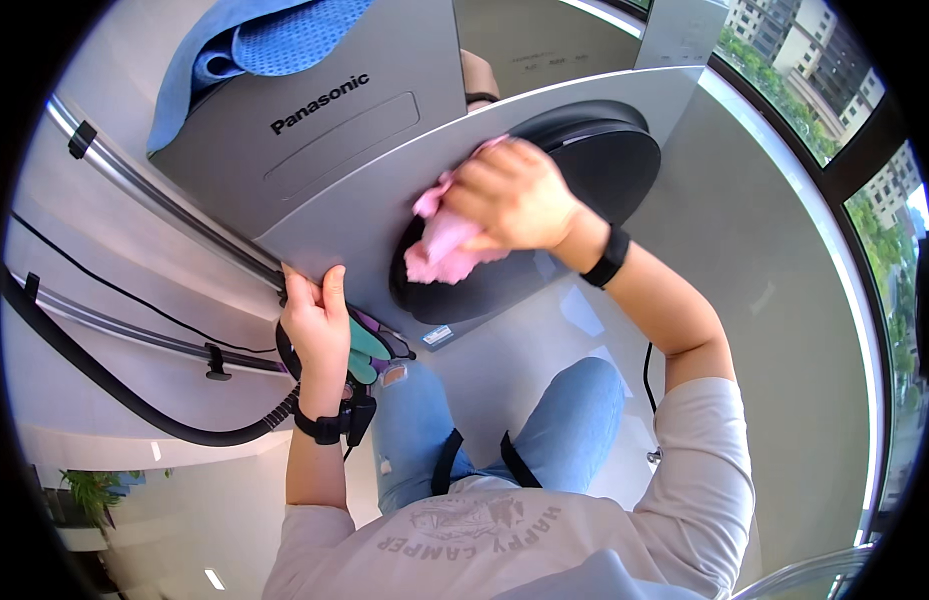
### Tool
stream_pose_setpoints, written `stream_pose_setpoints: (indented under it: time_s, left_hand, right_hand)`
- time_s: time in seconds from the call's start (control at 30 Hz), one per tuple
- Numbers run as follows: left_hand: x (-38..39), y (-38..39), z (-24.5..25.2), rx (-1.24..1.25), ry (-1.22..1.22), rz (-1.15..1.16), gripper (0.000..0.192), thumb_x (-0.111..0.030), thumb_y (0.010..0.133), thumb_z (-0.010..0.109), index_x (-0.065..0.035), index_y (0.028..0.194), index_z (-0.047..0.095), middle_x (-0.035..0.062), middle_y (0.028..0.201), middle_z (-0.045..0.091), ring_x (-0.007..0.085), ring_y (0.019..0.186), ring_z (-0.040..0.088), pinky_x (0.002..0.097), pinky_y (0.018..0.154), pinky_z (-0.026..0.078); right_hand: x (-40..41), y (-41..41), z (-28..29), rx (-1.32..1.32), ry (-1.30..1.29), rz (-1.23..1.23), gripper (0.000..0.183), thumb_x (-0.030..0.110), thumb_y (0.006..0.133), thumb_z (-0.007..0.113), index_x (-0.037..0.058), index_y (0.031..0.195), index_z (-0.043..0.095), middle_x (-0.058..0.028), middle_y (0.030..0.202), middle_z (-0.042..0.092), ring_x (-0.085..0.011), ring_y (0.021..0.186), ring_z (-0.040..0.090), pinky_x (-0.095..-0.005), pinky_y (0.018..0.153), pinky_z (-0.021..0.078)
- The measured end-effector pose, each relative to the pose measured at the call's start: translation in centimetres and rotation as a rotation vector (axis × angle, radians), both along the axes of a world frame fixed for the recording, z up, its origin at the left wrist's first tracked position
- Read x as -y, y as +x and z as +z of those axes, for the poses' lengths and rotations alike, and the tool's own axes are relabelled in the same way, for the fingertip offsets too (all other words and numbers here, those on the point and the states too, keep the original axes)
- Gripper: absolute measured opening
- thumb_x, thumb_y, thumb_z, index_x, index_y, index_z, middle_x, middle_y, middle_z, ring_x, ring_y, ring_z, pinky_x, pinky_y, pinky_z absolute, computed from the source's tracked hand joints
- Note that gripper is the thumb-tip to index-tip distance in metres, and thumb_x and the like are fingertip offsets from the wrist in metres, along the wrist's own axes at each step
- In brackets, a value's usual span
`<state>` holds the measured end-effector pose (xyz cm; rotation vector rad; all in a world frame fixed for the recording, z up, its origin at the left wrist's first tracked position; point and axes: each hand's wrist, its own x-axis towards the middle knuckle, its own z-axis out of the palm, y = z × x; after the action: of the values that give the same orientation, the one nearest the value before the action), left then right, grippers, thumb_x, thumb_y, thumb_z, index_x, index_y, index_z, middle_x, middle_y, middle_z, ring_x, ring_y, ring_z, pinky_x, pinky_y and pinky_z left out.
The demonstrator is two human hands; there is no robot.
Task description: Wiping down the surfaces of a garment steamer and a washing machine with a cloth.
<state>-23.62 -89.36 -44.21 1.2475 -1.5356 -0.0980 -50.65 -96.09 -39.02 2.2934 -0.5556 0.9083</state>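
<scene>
A pink cloth point(449, 247) is bunched in my right hand point(509, 195), which presses it against the rim of the round dark door point(607, 172) on a grey Panasonic front-loading washing machine or dryer point(374, 202). The hand is slightly blurred. Part of the door is hidden behind the hand and cloth. My left hand point(316, 315) rests at the left front edge of the machine, thumb up, with its fingertips partly hidden. A blue textured cloth point(299, 41) lies draped over the machine's top at the upper left.
Metal rails point(164, 191) with black clips and a black corrugated hose point(209, 435) run along the left. Green and purple items point(371, 341) lie beside my left hand. A grey wall point(779, 300) and windows point(892, 225) stand at right. A black cable point(647, 379) hangs near my right elbow.
</scene>
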Motion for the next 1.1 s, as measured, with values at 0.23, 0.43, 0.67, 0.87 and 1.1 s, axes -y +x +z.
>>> stream_pose_setpoints:
  time_s: [0.23,0.43,0.67,0.87,1.1]
  left_hand:
    - [-0.3,-0.1,-0.1,0.0,0.051,0.007,0.036,-0.013,0.091,0.055,0.0026,0.123,0.046,-0.0045,0.06,0.042,0.0035,0.052,0.034,0.019,0.048,0.032]
    - [-0.1,-0.9,0.4,-0.007,0.148,0.072,0.032,-0.012,0.09,0.057,0.003,0.116,0.048,-0.0004,0.056,0.049,0.006,0.05,0.042,0.0216,0.05,0.037]
    - [-0.1,0.2,0.0,-0.012,0.08,-0.022,0.024,-0.013,0.094,0.049,0.0046,0.111,0.05,0.0066,0.086,0.06,0.0079,0.069,0.052,0.0213,0.062,0.043]
    - [-0.2,0.1,-0.2,0.021,0.112,0.006,0.025,-0.014,0.095,0.048,0.0061,0.109,0.049,0.0105,0.096,0.061,0.0126,0.082,0.056,0.0238,0.073,0.044]
    - [0.0,0.0,-0.5,0.128,0.147,0.111,0.027,-0.02,0.095,0.047,0.0061,0.104,0.05,0.0124,0.098,0.061,0.0151,0.086,0.056,0.0258,0.079,0.043]
  right_hand:
    - [2.5,-10.3,-0.1,0.463,0.082,-0.276,0.029,0.033,0.075,0.056,0.0063,0.086,0.064,-0.0109,0.084,0.06,-0.0296,0.077,0.059,-0.0356,0.072,0.0468]
    - [5.6,-20.0,-9.7,1.425,0.522,-0.43,0.037,0.032,0.091,0.047,-0.0014,0.093,0.063,-0.0109,0.081,0.065,-0.018,0.074,0.059,-0.0296,0.067,0.045]
    - [6.2,-20.6,-16.8,1.603,0.554,-0.426,0.032,0.02,0.093,0.042,0.0025,0.118,0.053,-0.0119,0.107,0.057,-0.0245,0.099,0.052,-0.03,0.092,0.0375]
    - [5.7,-19.4,-30.2,1.284,0.474,-1.227,0.027,0.011,0.091,0.037,0.0003,0.11,0.051,-0.016,0.111,0.052,-0.0267,0.106,0.05,-0.0366,0.088,0.0409]
    - [0.3,-2.4,-52.3,0.894,1.373,-1.078,0.03,0.012,0.089,0.037,-0.0003,0.109,0.055,-0.017,0.107,0.058,-0.0305,0.102,0.054,-0.0373,0.088,0.0434]
